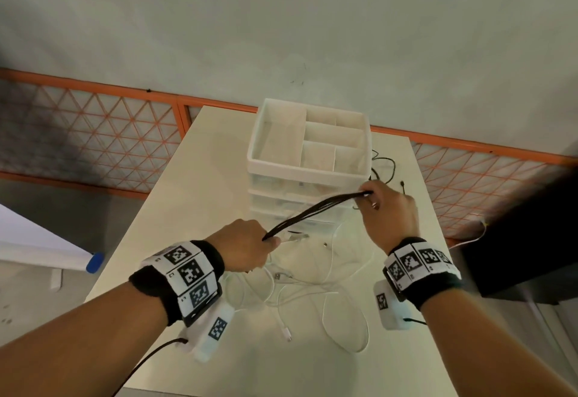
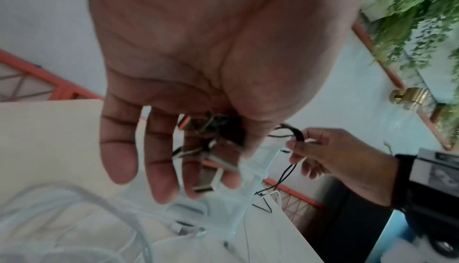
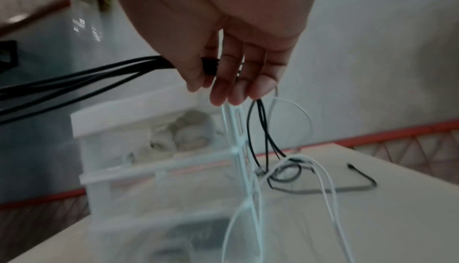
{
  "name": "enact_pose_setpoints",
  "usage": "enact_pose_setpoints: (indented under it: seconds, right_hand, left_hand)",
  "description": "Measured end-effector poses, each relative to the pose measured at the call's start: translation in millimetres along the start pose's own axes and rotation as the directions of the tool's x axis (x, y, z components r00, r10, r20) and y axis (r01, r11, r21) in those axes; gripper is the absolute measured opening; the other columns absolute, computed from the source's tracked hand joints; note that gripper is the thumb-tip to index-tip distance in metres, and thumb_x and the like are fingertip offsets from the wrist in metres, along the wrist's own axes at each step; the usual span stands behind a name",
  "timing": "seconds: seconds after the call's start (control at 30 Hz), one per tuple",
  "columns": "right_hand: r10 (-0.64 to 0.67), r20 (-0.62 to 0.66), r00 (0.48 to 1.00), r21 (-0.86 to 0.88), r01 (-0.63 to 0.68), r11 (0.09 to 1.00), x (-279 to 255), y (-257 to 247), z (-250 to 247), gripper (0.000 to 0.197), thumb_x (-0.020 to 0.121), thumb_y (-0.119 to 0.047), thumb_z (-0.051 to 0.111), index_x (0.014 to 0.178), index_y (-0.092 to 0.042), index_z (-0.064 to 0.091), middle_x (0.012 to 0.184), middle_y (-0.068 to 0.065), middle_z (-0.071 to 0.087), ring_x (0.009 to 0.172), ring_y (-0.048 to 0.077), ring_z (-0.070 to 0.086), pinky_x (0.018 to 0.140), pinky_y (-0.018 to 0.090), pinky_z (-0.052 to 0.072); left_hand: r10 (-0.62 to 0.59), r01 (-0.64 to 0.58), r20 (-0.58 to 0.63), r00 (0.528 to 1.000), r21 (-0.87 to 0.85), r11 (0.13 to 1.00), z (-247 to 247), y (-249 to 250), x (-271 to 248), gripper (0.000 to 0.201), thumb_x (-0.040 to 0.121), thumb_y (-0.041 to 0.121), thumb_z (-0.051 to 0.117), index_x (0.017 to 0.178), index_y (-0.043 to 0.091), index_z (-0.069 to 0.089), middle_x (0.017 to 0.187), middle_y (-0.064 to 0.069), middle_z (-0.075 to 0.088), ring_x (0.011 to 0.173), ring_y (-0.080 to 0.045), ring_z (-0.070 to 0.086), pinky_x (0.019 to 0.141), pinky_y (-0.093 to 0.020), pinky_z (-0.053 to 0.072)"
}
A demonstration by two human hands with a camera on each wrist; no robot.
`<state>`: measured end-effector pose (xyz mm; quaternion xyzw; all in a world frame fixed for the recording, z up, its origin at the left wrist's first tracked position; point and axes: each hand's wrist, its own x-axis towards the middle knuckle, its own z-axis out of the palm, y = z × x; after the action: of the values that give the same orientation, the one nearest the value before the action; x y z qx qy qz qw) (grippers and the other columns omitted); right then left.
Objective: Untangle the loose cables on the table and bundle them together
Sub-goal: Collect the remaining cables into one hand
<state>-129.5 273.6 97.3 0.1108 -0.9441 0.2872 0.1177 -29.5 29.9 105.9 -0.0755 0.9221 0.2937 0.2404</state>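
Note:
Several black cables (image 1: 316, 212) are stretched as one strand between my two hands above the table (image 1: 200, 183). My left hand (image 1: 247, 248) grips one end, where USB plugs (image 2: 206, 181) stick out past the fingers. My right hand (image 1: 381, 205) pinches the other end (image 3: 209, 66) beside the drawer unit; black cable tails (image 3: 263, 129) hang from it down to the table. White cables (image 1: 312, 290) lie tangled on the table below both hands.
A white plastic drawer unit (image 1: 309, 165) with an open divided tray on top stands mid-table, just behind the black strand. A loose black cable end (image 1: 403, 185) lies to its right. An orange mesh railing (image 1: 93, 133) runs behind the table.

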Motion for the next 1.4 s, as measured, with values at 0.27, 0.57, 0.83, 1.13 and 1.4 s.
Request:
enact_pose_setpoints:
  seconds: [0.27,0.57,0.83,1.13,1.4]
  right_hand:
    - [0.062,0.308,0.949,0.31,-0.162,0.937,-15,10,4,0.026,0.091,-0.026,0.068,0.113,-0.04,0.064,0.084,-0.013,0.076,0.076,0.005,0.069,0.076,0.02,0.055]
    - [0.63,0.379,0.678,-0.275,-0.568,0.776,-60,79,62,0.063,0.09,-0.047,0.064,0.139,-0.012,0.043,0.132,0.019,0.059,0.122,0.037,0.058,0.097,0.041,0.047]
    - [0.681,0.397,0.616,-0.273,-0.629,0.728,-81,77,98,0.038,0.081,-0.022,0.061,0.115,-0.006,0.055,0.116,0.019,0.065,0.106,0.038,0.065,0.083,0.036,0.054]
    - [0.51,0.125,0.851,0.594,-0.476,0.648,-12,32,12,0.017,0.096,-0.006,0.058,0.086,-0.017,0.068,0.079,0.004,0.07,0.045,0.015,0.059,0.054,0.035,0.055]
    - [0.048,-0.109,0.993,0.802,0.059,0.594,6,-57,-59,0.015,0.088,-0.017,0.063,0.087,-0.029,0.072,0.073,-0.009,0.063,0.049,0.003,0.043,0.05,0.015,0.036]
  left_hand:
    - [-0.123,0.109,-0.011,0.992,-0.394,0.913,7,-11,5,0.024,0.104,0.03,0.039,0.097,0.014,0.056,0.061,-0.006,0.069,0.061,-0.02,0.064,0.061,-0.029,0.054]
    - [-0.106,0.04,-0.025,0.994,-0.821,0.569,-13,6,-1,0.038,0.099,0.037,0.055,0.07,0.017,0.039,0.056,0.0,0.043,0.039,-0.012,0.034,0.036,-0.017,0.019]
    - [-0.067,-0.169,-0.183,0.981,-0.97,0.176,-48,19,-4,0.044,0.093,0.053,0.054,0.069,0.019,0.039,0.058,0.002,0.039,0.039,-0.01,0.033,0.032,-0.019,0.026]
    - [-0.271,-0.033,-0.092,0.958,-0.976,0.216,-34,-11,5,0.043,0.098,0.049,0.053,0.07,0.018,0.042,0.058,0.0,0.042,0.042,-0.013,0.041,0.035,-0.02,0.025]
    - [-0.286,0.053,-0.022,0.958,-0.967,0.251,-20,-16,7,0.032,0.1,0.035,0.055,0.075,0.014,0.049,0.055,0.001,0.044,0.04,-0.012,0.042,0.033,-0.022,0.025]
